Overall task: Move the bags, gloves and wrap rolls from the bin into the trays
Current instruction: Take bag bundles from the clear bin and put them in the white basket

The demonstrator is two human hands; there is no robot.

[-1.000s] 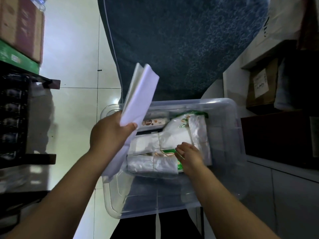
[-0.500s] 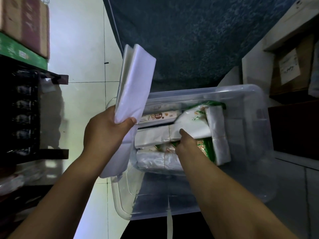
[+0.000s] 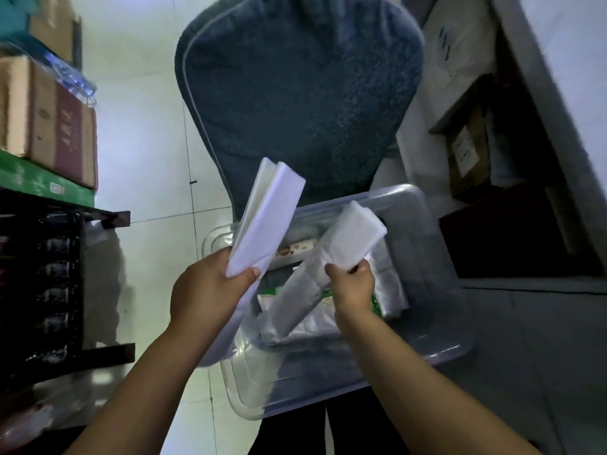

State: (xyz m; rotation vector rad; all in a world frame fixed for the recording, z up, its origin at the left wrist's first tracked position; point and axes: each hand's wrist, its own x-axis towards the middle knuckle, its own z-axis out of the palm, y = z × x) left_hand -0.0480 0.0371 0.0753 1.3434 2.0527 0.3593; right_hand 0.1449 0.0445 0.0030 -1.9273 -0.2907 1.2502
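A clear plastic bin [image 3: 437, 257] sits in front of me with several packs of bags inside, among them a narrow printed box [image 3: 295, 249] and a green-printed pack [image 3: 377, 303]. My left hand [image 3: 203, 293] grips a folded white pack of bags [image 3: 266, 224], held tilted above the bin's left rim. My right hand [image 3: 353, 287] grips a second long white pack of bags [image 3: 341, 247] by its middle, lifted at a slant above the other packs. No trays are in view.
A dark blue padded chair back [image 3: 302, 93] stands just beyond the bin. A black shelf rack [image 3: 49, 290] with cardboard boxes [image 3: 49, 126] on top is at the left. Shelves with boxes [image 3: 466, 152] and a grey cabinet fill the right side.
My right hand has taken hold of a long white pack and lifted it out of the pile in the bin. My left hand keeps its pack, now closer to the bin.
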